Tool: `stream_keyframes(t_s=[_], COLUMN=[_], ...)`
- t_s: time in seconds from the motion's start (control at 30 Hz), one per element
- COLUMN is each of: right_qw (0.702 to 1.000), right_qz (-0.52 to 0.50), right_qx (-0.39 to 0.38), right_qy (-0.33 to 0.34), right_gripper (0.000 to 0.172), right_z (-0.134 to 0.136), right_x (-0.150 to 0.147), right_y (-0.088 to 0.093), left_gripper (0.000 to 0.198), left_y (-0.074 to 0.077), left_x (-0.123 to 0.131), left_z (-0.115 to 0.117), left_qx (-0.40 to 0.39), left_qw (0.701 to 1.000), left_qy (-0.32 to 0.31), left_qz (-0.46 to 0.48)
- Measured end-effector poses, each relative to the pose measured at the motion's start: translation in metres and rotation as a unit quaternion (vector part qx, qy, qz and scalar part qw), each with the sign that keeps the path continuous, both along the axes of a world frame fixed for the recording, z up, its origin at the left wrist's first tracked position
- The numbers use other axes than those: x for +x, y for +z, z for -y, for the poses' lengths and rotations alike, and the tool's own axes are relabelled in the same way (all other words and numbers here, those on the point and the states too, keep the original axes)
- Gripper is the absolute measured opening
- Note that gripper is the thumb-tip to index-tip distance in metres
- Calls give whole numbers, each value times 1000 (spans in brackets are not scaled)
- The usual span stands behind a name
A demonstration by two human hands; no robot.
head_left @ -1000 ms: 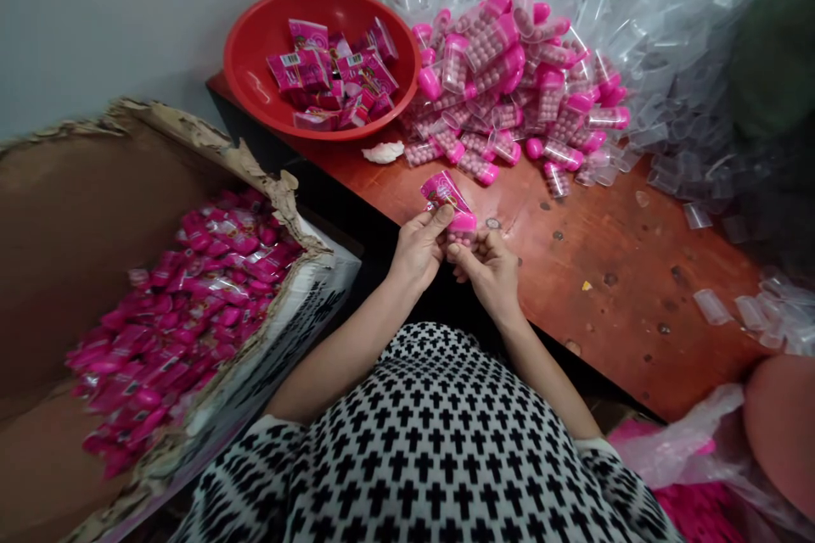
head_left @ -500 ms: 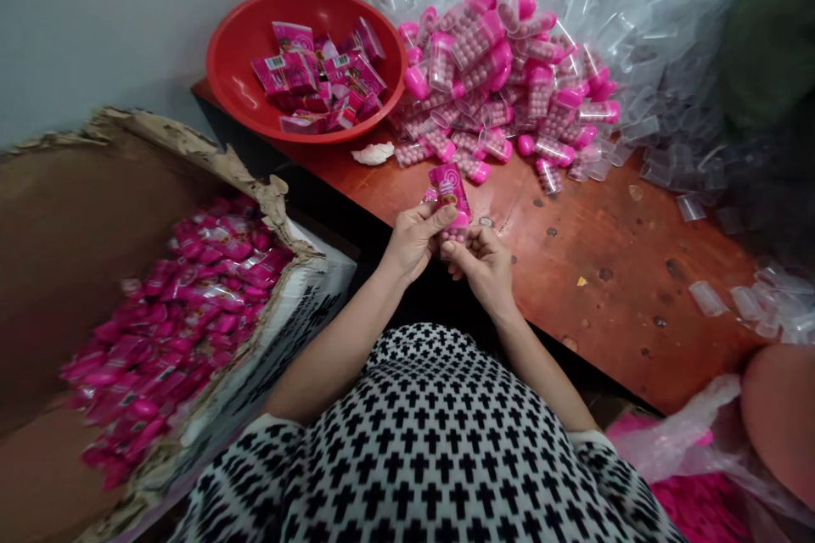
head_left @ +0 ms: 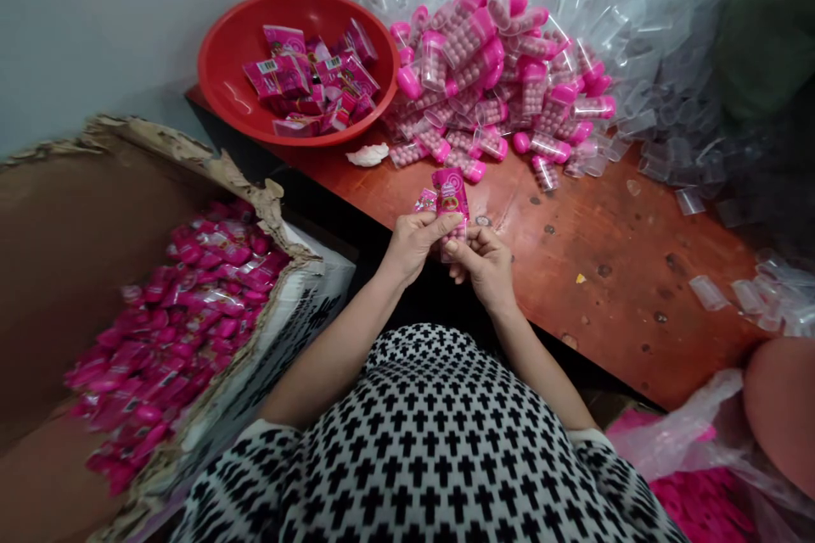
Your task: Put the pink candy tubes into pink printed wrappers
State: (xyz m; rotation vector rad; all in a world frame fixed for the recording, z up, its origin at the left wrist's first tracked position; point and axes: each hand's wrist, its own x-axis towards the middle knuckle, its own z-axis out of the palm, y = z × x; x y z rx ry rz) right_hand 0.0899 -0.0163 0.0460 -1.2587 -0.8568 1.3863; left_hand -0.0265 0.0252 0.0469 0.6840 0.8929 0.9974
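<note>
Between my hands, over the table's near edge, is a pink printed wrapper point(head_left: 451, 189) around the upper part of a clear tube of pink balls point(head_left: 446, 253). My left hand point(head_left: 413, 248) is closed, its thumb pressed on the wrapper. My right hand point(head_left: 485, 265) pinches the tube's lower end between thumb and fingers. Another small pink wrapper point(head_left: 425, 201) shows just beyond my left fingers; whether they hold it is unclear. Behind lies a heap of pink-capped tubes filled with balls point(head_left: 471, 42).
A red bowl point(head_left: 222, 38) of pink wrappers stands at the table's back left. A torn cardboard box point(head_left: 64, 187) with wrapped tubes is at the left. Empty clear tubes point(head_left: 668, 110) pile at the back right. A white scrap point(head_left: 368, 155) lies near the bowl.
The view has shifted slightly. The wrapper stands a little more upright over the tube, and my left thumb has slid slightly. Both hands keep their hold.
</note>
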Motion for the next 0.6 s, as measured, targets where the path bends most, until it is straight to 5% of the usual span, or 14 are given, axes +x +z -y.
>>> stream_keyframes(t_s=[0.2,0.3,0.43,0.6], right_qw=[999,992,940,910], right_qz=[20,119,287,347], right_qx=[-13,24,175,217], right_qy=[46,32,-56,60], right_gripper=[33,31,33,15], right_z=[5,-1,-17,-18], right_x=[8,23,44,49], right_y=[-2,1,21,38], left_gripper=[35,37,38,25], left_y=[0,1,6,17], left_x=[6,1,-3,-2], left_z=[8,9,12,21], left_qx=[2,46,170,273], left_qw=[999,992,927,848], left_qy=[41,28,-48,-117], left_qz=[-11,-111,-332,-439])
